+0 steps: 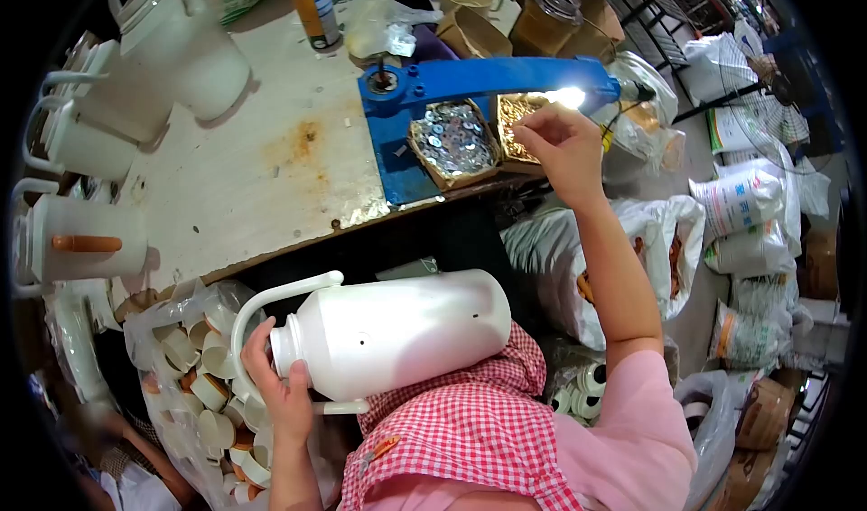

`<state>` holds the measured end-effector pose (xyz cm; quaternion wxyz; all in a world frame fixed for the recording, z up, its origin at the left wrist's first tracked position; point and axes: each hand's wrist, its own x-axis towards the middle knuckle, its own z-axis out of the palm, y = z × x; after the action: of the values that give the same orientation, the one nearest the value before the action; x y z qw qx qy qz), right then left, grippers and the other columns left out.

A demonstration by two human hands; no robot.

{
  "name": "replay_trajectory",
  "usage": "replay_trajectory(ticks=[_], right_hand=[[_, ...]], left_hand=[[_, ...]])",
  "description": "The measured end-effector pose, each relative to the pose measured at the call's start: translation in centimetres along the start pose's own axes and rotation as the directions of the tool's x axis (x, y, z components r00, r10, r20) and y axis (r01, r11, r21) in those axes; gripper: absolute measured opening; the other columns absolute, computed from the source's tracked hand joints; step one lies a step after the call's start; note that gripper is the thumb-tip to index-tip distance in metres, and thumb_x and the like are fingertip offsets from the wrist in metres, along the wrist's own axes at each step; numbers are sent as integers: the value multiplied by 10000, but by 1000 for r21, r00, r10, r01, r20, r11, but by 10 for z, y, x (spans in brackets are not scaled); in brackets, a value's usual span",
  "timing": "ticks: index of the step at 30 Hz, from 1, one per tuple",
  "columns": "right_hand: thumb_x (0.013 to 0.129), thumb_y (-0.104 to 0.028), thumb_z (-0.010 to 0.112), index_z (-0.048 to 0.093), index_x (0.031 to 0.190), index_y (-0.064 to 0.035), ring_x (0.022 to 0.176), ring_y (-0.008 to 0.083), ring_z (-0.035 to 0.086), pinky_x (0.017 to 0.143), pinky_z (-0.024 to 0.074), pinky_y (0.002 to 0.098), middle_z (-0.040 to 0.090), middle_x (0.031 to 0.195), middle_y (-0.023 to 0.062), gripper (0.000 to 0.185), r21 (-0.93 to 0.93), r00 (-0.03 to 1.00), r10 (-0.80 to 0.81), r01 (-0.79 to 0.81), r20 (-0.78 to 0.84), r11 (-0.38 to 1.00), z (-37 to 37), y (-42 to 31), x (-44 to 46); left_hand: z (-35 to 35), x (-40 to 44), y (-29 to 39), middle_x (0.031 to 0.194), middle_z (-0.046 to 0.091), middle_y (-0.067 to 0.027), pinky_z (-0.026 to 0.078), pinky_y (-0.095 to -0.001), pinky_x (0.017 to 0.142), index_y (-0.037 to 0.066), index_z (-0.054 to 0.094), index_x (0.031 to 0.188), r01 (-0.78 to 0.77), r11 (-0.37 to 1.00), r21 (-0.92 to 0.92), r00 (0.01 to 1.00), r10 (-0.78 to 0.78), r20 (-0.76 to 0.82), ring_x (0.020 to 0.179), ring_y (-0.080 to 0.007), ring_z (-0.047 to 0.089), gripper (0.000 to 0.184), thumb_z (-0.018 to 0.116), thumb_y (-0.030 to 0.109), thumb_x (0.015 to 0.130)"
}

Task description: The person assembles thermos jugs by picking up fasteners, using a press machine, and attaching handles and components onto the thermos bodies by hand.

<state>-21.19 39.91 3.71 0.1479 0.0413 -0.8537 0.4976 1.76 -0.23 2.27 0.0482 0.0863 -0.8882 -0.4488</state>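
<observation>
A white thermos flask body (406, 330) lies on its side across my lap, its neck toward the left. My left hand (282, 385) grips it round the neck, beside the curved carrying handle (248, 317). Two small dark holes show in its side. My right hand (564, 150) is raised with thumb and fingertips pinched together; whatever they hold is too small to make out. Just behind those fingertips is a box of small brass-coloured parts (519, 118). Left of that stands a carton of small silvery washers (456, 141), under the arm of a blue riveting press (488, 76).
Several white thermos flasks (181, 55) stand along the table's left side. An orange spray can (316, 14) is at the back. A plastic bag of cups (212, 394) sits left of my lap; white sacks (560, 258) stand at right. Another person's arm (149, 452) shows lower left.
</observation>
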Motion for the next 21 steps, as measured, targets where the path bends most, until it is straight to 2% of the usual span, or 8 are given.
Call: replay_trajectory(ticks=[1, 4, 8, 10, 15, 18, 19, 21], right_hand=[[830, -72, 779, 677, 872, -5, 746, 95, 672, 712, 532, 247, 716, 810, 34, 129, 268, 1000, 27, -29, 12, 963, 6, -17, 2], [831, -47, 784, 700, 877, -2, 778, 68, 663, 725, 535, 235, 718, 825, 15, 106, 408, 994, -88, 55, 63, 912, 32, -59, 33], [851, -18, 773, 727, 967, -9, 806, 82, 668, 770, 540, 228, 719, 877, 20, 125, 325, 960, -228, 166, 161, 931, 65, -79, 79], [850, -15, 770, 732, 978, -14, 839, 85, 670, 802, 536, 230, 723, 888, 22, 134, 394, 935, -220, 97, 280, 914, 77, -77, 92], [837, -60, 789, 742, 945, 2, 829, 85, 685, 762, 543, 240, 739, 862, 41, 134, 420, 922, -180, 22, 342, 907, 84, -80, 93], [836, -74, 793, 737, 931, 4, 783, 85, 675, 727, 541, 242, 733, 843, 37, 135, 306, 916, -207, 100, 342, 947, 83, -84, 96], [836, -74, 793, 737, 931, 4, 783, 85, 675, 727, 541, 242, 733, 843, 37, 135, 300, 919, -195, 89, 344, 950, 81, -86, 96], [869, -99, 780, 721, 970, -24, 852, 80, 687, 710, 548, 228, 734, 907, 21, 139, 181, 901, -155, 88, 404, 980, 78, -90, 98]], left_hand=[[1, 1, 2, 1388, 433, -174, 336, -439, 1103, 21, 456, 1420, -6, 1000, 22, 1000, 6, 6, 1276, -321, 419, 618, 595, 327, 902], [2, 2, 8, 1367, 456, -177, 339, -441, 1098, 27, 468, 1412, -4, 999, 36, 1000, 3, 12, 1274, -329, 415, 606, 596, 318, 897], [1, 0, 3, 1366, 467, -177, 339, -445, 1101, 28, 473, 1406, -33, 999, 32, 999, 33, -5, 1273, -336, 416, 602, 605, 269, 870], [0, 0, 1, 1370, 467, -177, 337, -448, 1105, 28, 474, 1405, -33, 999, 26, 999, 33, -15, 1275, -340, 415, 613, 615, 249, 851], [-2, 2, -1, 1377, 474, -175, 326, -455, 1119, 25, 472, 1405, -40, 999, 33, 999, 40, -5, 1285, -350, 409, 647, 632, 202, 804], [0, 5, -2, 1378, 481, -174, 320, -458, 1123, 19, 472, 1404, -47, 999, 20, 999, 47, 2, 1289, -352, 406, 640, 626, 211, 814], [0, 5, -2, 1387, 456, -170, 331, -448, 1123, 31, 468, 1413, -45, 999, 29, 999, 45, 8, 1304, -333, 414, 619, 610, 263, 857], [0, 6, -1, 1396, 431, -167, 343, -439, 1123, 44, 464, 1422, -41, 999, 34, 999, 41, 24, 1320, -314, 422, 602, 594, 315, 901]])
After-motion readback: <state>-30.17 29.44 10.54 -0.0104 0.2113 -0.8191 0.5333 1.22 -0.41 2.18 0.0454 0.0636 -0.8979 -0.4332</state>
